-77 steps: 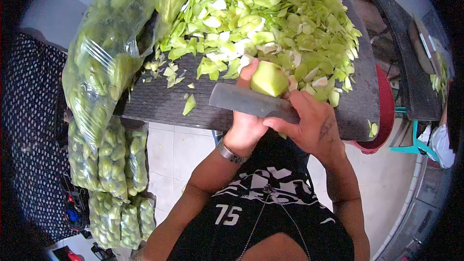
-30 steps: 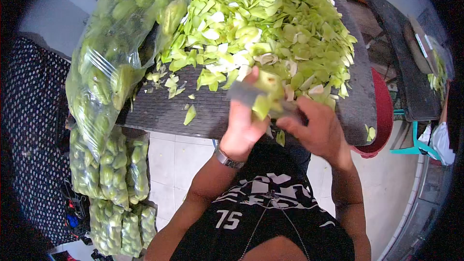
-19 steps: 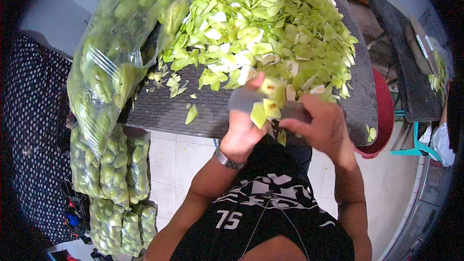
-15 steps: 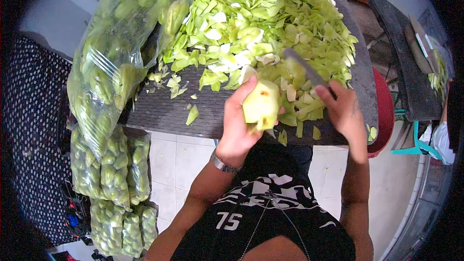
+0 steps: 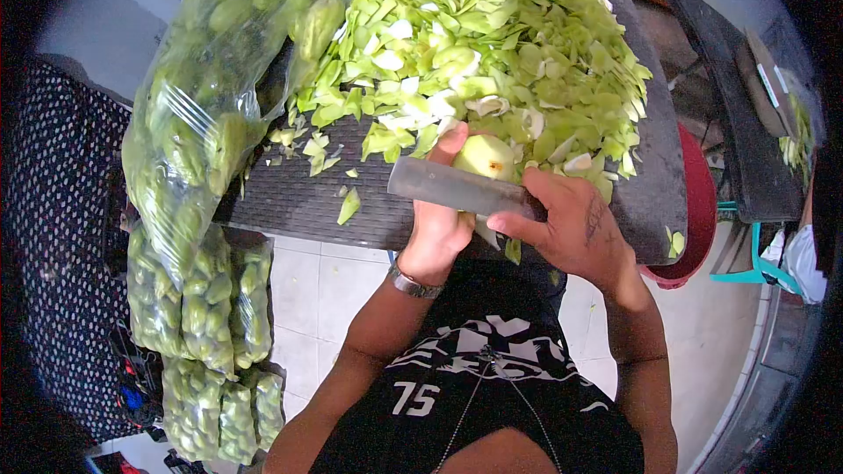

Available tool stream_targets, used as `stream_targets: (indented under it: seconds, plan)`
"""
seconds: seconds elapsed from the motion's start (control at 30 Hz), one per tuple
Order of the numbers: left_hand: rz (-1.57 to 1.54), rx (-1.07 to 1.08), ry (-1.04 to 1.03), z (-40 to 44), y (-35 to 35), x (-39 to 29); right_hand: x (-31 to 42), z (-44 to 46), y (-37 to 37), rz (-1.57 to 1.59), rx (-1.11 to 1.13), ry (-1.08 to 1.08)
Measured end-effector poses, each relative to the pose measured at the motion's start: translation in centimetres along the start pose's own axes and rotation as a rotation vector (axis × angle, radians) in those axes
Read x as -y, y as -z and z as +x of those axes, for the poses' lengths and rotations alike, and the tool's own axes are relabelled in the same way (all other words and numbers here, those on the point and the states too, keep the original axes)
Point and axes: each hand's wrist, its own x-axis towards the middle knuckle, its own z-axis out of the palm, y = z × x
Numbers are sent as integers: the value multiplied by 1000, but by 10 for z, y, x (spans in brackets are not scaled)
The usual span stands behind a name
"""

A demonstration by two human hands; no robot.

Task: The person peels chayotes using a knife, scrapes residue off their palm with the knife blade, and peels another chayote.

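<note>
My left hand [image 5: 439, 226] is wrapped round a pale, peeled chayote [image 5: 486, 156] with a brown spot on it, near the front edge of the table. In my right hand [image 5: 575, 221] is a wide-bladed knife [image 5: 452, 186], its grey blade lying flat across the near side of the chayote and pointing left. The blade hides the lower part of the chayote and some left fingers. Just beyond both hands rises a big heap of green and white cut pieces [image 5: 527, 61].
Whole green chayotes fill a large clear plastic bag [image 5: 176, 140] at the table's left. Several smaller filled bags [image 5: 206, 298] are stacked below it. A dark ribbed table [image 5: 299, 202] carries the heap. Right of it stand a red tub [image 5: 698, 211] and a teal stool [image 5: 760, 259].
My right hand has brought the knife left and down from over the heap, across the chayote. My left hand has turned the chayote so its brown spot sits further right.
</note>
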Motion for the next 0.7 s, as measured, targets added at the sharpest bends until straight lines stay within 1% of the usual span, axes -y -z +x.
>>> stream_targets:
  seconds: [0.13,0.27,0.33,0.37,0.57,0.63,0.7]
  plan:
    - [28,32,-74,-3,-3,3,0,-1,2,4,43,-3]
    - [83,42,-88,-9,-9,-3,3,1,12,-37,90,-37]
    - [96,41,-111,-12,-10,-6,-5,-2,10,-65,51,-43]
    - [86,41,-95,-13,-10,-8,-9,-3,11,-80,32,-44]
    - [-8,40,-4,-18,-11,-4,-9,-11,22,-104,93,-170]
    - [-30,18,26,-19,-10,-1,-7,-16,18,-90,38,-177]
    - [6,-49,23,-19,-12,2,-6,-20,15,-94,1,-187]
